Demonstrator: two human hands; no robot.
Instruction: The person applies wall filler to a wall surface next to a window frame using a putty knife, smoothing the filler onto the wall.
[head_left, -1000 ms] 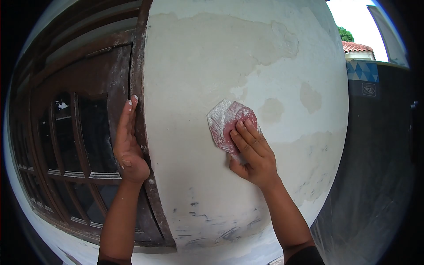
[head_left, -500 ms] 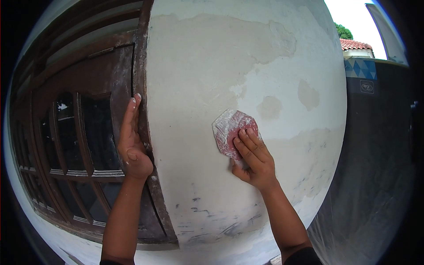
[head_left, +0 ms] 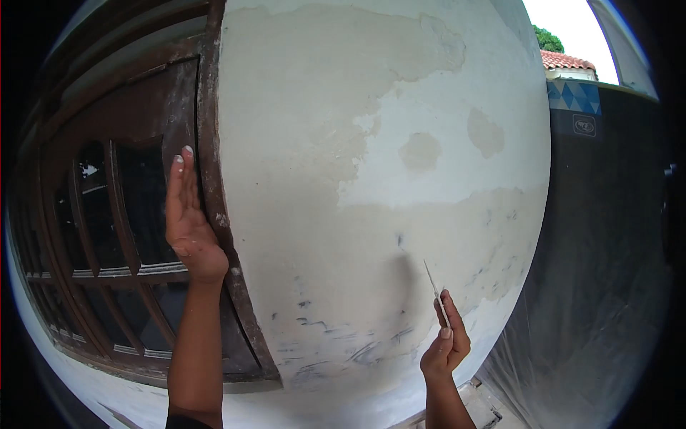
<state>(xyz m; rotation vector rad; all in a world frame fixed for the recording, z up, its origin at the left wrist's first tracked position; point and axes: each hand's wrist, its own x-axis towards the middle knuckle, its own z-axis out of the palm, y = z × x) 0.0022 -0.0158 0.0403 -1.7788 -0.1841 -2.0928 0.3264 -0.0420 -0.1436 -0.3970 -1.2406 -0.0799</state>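
My right hand [head_left: 447,334] grips a thin flat putty scraper [head_left: 435,289] between thumb and fingers. The scraper is turned edge-on, so its faces hardly show. It is held out in front of the lower wall, apparently off the surface, with a soft shadow to its left. The wall [head_left: 286,157] carries beige patches on white, with dark scuffs lower down. My left hand [head_left: 193,229] is open with its fingers stretched upward, white smears on the fingertips. Its outer edge rests at the brown wooden door frame [head_left: 209,107]; nothing shows in it.
A wooden door with glass panes [head_left: 146,207] fills the left side. Right of the wall's edge stands a dark sheet-covered surface [head_left: 600,250] with a blue patterned strip [head_left: 575,96]. A tiled roof [head_left: 564,63] shows beyond.
My right hand has drawn the scraper down and right, away from the wall, turning it from face-on to edge-on. My left hand stays by the door frame as the view shifts slightly.
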